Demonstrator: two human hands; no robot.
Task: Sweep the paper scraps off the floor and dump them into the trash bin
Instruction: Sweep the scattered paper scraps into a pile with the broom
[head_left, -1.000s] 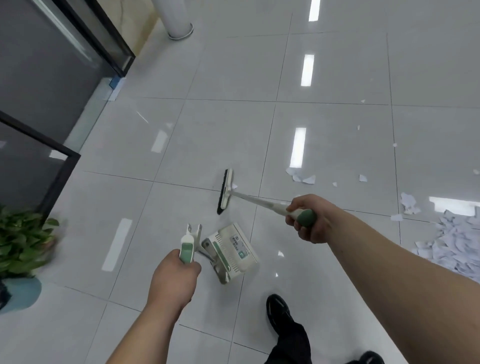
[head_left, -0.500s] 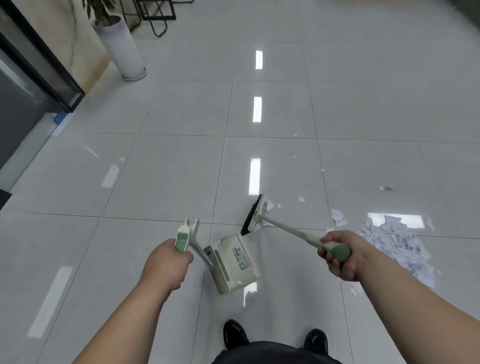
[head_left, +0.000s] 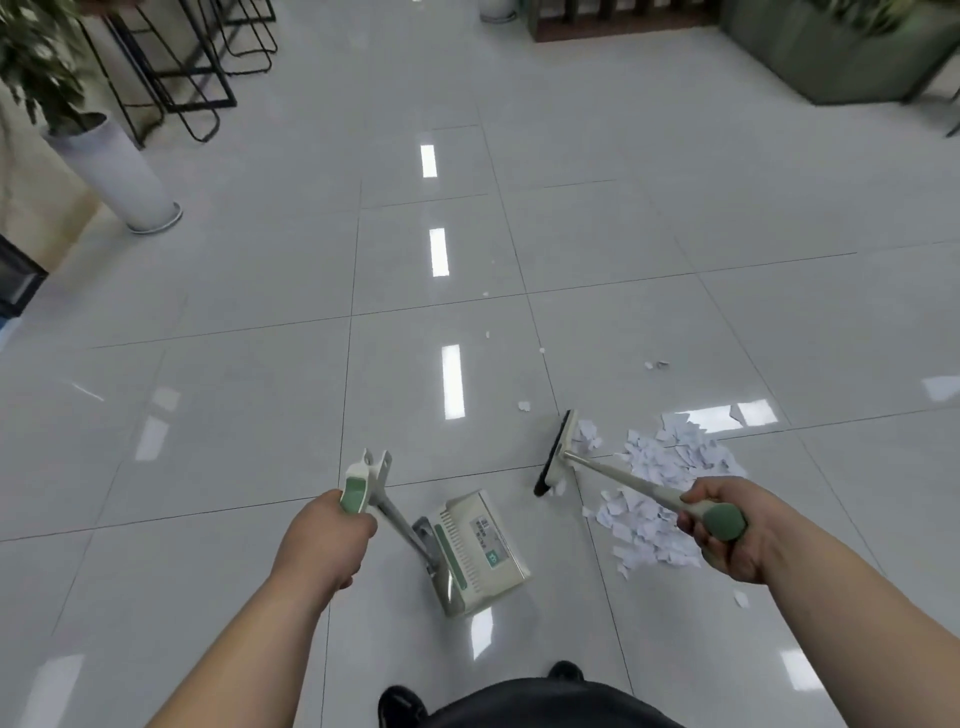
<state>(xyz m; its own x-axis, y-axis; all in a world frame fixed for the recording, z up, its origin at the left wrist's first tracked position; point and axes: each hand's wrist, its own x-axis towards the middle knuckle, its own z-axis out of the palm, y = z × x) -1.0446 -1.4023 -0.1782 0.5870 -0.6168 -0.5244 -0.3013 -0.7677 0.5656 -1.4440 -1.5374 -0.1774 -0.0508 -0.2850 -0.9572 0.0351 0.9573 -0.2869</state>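
Observation:
A pile of white paper scraps (head_left: 660, 483) lies on the grey tiled floor to my right. My right hand (head_left: 727, 530) grips the green end of a broom handle; the broom head (head_left: 556, 452) rests on the floor at the pile's left edge. My left hand (head_left: 327, 540) grips the green and white handle of a dustpan (head_left: 478, 551), which hangs tilted just above the floor between my arms, left of the pile. A few stray scraps (head_left: 523, 405) lie farther out. No trash bin is in view.
A white cone planter (head_left: 119, 176) with a plant stands at the far left, black wire frames (head_left: 171, 67) behind it. A dark green planter box (head_left: 841, 52) sits at the far right. My shoes (head_left: 400, 704) show at the bottom edge.
My view has swung right and up, bringing the scrap pile in front of me. The broom head has moved right, from beside the dustpan to the pile's left edge.

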